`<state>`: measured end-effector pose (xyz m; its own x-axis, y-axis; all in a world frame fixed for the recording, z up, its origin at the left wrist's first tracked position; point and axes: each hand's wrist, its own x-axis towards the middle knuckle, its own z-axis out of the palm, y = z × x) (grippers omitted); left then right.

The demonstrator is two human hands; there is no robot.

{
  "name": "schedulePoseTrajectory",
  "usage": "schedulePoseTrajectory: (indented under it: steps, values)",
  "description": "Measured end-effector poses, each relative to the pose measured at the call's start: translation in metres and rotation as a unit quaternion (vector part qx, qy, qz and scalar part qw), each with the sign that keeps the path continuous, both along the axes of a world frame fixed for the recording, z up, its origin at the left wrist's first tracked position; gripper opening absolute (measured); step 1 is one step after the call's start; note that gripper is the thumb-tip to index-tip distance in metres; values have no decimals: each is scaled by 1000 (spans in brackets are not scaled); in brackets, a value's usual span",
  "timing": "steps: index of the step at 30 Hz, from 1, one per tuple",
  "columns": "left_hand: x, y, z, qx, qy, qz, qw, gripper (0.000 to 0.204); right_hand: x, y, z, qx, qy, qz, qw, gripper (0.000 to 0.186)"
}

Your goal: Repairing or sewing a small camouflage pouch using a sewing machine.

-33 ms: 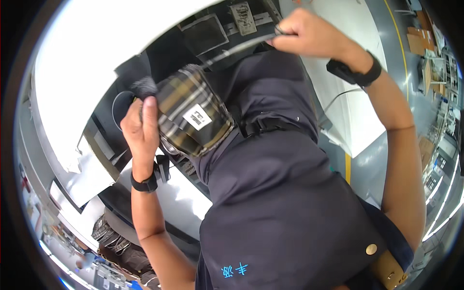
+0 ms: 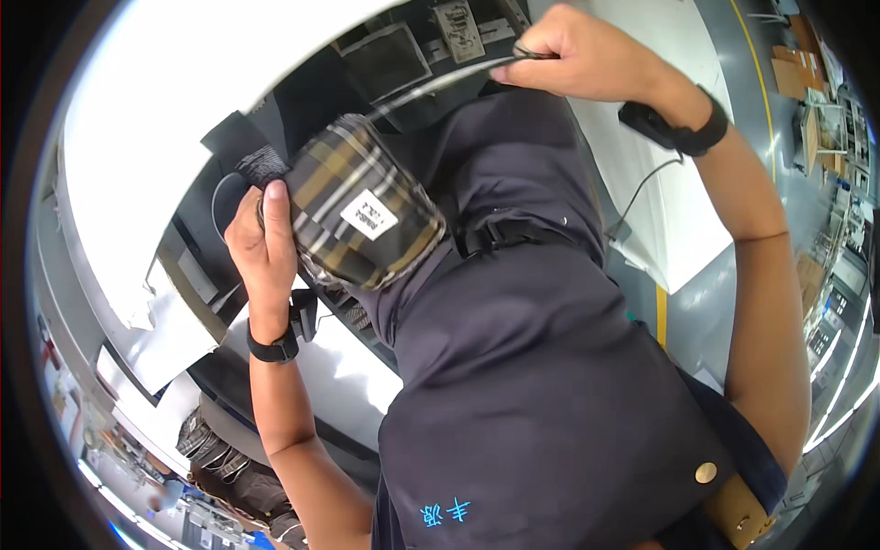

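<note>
My left hand grips the edge of a plaid pouch in olive, black and white with a white label, beside some dark fabric. From the pouch's top a thin pale strap runs up to my right hand, whose fingers are closed on its end. The pouch sits over my lap, on the dark apron with a black buckle.
A bright white work surface curves across the upper left, with a white panel at the right. Plaid items lie piled at the lower left. Beyond are a grey floor with a yellow line, cardboard boxes and shelving.
My right hand has moved slightly up and to the left with the strap. The pouch and my left hand have shifted a little upward.
</note>
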<state>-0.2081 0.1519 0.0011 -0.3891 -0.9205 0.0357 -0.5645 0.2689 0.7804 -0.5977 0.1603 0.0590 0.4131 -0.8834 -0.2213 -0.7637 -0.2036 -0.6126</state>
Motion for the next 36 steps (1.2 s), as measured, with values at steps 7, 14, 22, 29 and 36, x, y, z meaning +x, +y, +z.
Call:
schedulePoseTrajectory:
  steps: [7,14,22,29,36]
  values:
    - [17,-44,53,131,0,-192,973,69,38,-2,36,19,-49,129,990,43]
    - [-72,-63,106,-136,-156,-463,862,74,115,-21,124,156,66,175,970,34]
    - [-76,-78,66,7,-248,-496,832,36,10,-15,57,-127,72,122,982,37]
    - [-65,-66,48,-17,-171,-430,887,47,14,-20,51,-132,52,100,985,35]
    - [-72,-64,60,140,-224,-394,880,26,22,-18,37,-187,76,153,968,38]
